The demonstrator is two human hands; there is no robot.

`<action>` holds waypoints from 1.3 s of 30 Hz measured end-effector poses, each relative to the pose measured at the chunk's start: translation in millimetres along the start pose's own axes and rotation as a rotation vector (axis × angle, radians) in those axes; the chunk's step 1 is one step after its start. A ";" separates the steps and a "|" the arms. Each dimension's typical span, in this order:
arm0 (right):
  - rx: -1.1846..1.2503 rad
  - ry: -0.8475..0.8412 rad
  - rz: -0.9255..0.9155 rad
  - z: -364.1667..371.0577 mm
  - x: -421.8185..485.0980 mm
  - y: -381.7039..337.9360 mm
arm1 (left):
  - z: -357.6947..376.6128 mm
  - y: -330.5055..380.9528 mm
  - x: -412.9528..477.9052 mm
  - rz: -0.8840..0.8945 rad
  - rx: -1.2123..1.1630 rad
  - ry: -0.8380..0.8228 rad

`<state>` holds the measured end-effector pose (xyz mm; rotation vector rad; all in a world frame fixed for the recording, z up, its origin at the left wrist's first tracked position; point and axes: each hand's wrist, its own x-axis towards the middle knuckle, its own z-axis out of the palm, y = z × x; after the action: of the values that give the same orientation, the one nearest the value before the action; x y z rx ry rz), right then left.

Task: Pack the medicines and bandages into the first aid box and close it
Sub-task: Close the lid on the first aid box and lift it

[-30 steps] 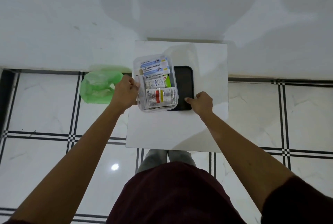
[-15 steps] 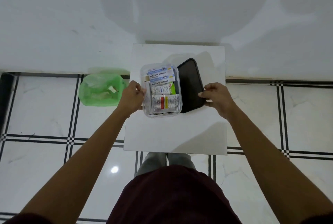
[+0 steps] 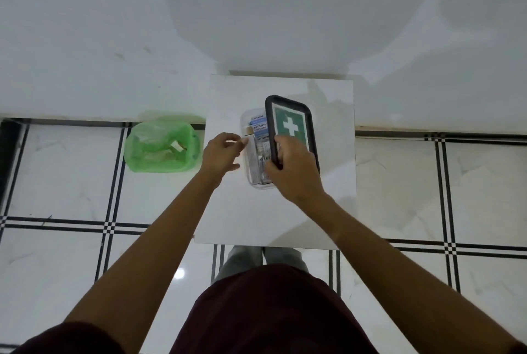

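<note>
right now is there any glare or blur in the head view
Head view: a bright glare spot on the floor tile; broad soft shadows on the wall; wide-angle bending of the tile lines; the box labels are only partly legible; the lid is sharp.

White cross on a green square sign on the dark-rimmed lid (image 3: 291, 125), just above the right hand's fingers (image 3: 281, 148), "ANTISEPTIC" partly readable on blue-and-white packets (image 3: 260, 127) in the clear box (image 3: 247, 154), other print too small to read
</note>
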<state>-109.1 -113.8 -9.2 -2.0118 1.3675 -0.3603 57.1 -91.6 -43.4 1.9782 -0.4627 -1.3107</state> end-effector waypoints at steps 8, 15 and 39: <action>-0.261 -0.046 -0.144 51.4 -9.5 -7.4 | 0.2 18.1 9.5 -0.061 -0.055 -0.016; -0.069 0.212 0.161 4.8 4.3 14.9 | 3.0 21.8 19.3 0.062 0.023 0.134; 0.337 -0.017 0.548 -8.2 -5.8 59.8 | -0.5 -34.7 -37.1 -0.161 -0.139 -0.050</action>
<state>-158.8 -125.2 -41.9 -1.3038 1.6519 -0.2943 39.0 -44.2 -44.2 1.9022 -0.2331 -1.4537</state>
